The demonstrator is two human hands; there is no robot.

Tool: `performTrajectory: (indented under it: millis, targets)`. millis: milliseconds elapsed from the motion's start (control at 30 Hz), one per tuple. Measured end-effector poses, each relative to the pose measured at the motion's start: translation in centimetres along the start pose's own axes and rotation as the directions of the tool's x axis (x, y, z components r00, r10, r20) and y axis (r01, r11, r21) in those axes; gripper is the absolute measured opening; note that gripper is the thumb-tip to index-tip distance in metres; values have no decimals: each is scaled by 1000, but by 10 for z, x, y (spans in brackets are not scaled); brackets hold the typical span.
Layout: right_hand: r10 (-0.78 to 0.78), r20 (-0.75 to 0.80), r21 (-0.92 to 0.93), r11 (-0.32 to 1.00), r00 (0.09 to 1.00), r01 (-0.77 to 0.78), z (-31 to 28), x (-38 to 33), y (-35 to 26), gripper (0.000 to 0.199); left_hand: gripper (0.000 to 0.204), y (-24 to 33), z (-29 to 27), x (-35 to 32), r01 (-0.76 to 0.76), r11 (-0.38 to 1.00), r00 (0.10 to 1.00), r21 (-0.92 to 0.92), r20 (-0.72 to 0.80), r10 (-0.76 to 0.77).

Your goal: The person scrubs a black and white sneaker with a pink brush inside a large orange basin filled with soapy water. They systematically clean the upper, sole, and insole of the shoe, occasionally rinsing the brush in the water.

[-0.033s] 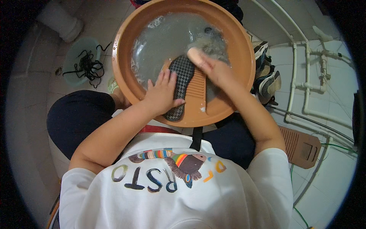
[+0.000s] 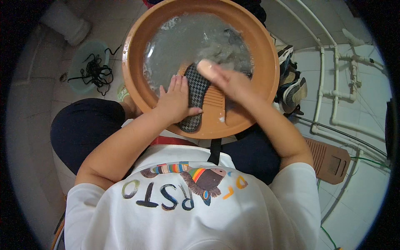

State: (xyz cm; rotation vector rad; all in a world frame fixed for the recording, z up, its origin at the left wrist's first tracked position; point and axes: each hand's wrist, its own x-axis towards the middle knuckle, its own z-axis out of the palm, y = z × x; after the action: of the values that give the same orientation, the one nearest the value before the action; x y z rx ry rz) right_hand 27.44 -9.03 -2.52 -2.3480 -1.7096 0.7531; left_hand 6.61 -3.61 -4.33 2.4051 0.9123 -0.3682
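A black-and-grey patterned insole (image 2: 195,100) lies lengthwise on the ribbed orange washboard (image 2: 214,102) at the near side of an orange tub (image 2: 137,79). My left hand (image 2: 177,98) presses flat along the insole's left edge, fingers stretched out and thumb across its lower part. In my right hand (image 2: 229,81) is a pale, rounded scrub brush (image 2: 205,68), held at the insole's upper right edge. Motion smears that hand a little, and the brush's underside is hidden. Cloudy water (image 2: 179,46) fills the tub, with a dark item (image 2: 234,36) partly under it.
To the left stands a pale basin (image 2: 79,85) with black shoelaces (image 2: 96,73). Several shoes (image 2: 293,93) sit right of the tub, near white wall pipes (image 2: 321,91). A brown washboard (image 2: 327,162) lies at the lower right.
My right hand has moved the brush slightly left and down onto the insole's upper end. The water at the right is more stirred. My left hand stays in place.
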Motion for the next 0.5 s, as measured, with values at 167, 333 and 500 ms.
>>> performTrajectory:
  millis: [167, 333, 500]
  targets:
    - [19, 73, -242, 970, 997, -1, 14, 25, -18, 44, 118, -3, -5, 6, 25, 1000, 999, -12, 31, -25]
    - [-75, 67, -309, 947, 995, 92, 17, 26, -31, 45, 116, -1, -10, 7, 82, 995, 994, 60, 74, -86]
    - [-41, 29, -262, 964, 999, 47, 23, 29, -19, 41, 115, 1, -3, 5, 73, 995, 995, 68, 61, -77]
